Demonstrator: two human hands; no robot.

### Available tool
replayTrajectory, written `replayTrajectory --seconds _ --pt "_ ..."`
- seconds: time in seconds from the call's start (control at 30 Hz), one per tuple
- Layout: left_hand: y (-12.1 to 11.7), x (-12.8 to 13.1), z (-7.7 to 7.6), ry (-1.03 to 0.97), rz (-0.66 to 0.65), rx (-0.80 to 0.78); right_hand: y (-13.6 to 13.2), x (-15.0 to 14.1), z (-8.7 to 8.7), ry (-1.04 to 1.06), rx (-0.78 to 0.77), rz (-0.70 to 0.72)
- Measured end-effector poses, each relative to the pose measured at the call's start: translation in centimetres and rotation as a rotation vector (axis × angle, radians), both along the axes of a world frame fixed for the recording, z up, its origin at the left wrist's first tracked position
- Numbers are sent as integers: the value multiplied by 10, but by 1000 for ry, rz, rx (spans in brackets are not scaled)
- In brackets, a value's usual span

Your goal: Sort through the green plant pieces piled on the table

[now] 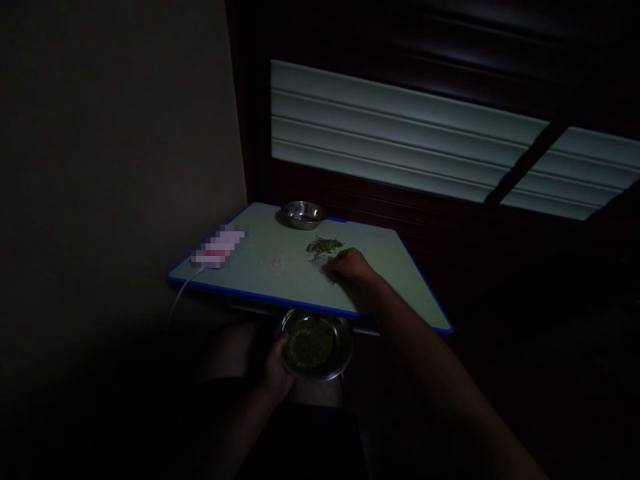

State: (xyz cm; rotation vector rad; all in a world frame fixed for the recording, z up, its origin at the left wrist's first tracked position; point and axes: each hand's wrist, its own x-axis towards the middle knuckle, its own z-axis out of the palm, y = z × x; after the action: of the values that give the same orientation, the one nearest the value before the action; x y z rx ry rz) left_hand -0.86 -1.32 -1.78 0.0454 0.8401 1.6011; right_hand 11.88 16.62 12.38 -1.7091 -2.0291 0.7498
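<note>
My left hand [278, 370] grips the left rim of a shiny metal bowl [346, 357], held below the table's near edge, above my legs. Small green grains [309, 343], which look like mung beans, lie in this bowl. Over the table, my right hand [353, 265] is closed, its fingertips pinching a small pale, see-through flat piece [323, 263], perhaps plastic. It lies against the near side of a loose pile of small brownish-green grains [324, 247]. The dim light hides the finer detail of my fingers.
A second metal bowl [304, 215] stands at the back of the pale table [390, 267] with its blue edge. On the left lies a blurred-out pink-white object [220, 247] with a white cable [180, 295]. A faint pale patch [273, 262] shows mid-table. A wall and dark shutters stand behind.
</note>
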Motion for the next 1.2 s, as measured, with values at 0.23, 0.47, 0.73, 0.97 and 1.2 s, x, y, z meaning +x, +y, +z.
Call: replayTrajectory --seconds 0.23,0.47,0.73,0.97,1.2 --pt "-1 0 1 -21 8 0 -17 -24 -1 -29 -79 4" --pt "1 1 -4 -50 13 11 -20 -43 -7 -80 -33 -36" --pt "0 0 -4 -46 2 11 -26 -45 -3 -141 -8 -49" --pt "2 0 -6 -45 5 12 -31 -44 -4 -161 -19 -28" --pt "1 0 -6 -37 -5 32 -34 -46 1 -162 -41 -31"
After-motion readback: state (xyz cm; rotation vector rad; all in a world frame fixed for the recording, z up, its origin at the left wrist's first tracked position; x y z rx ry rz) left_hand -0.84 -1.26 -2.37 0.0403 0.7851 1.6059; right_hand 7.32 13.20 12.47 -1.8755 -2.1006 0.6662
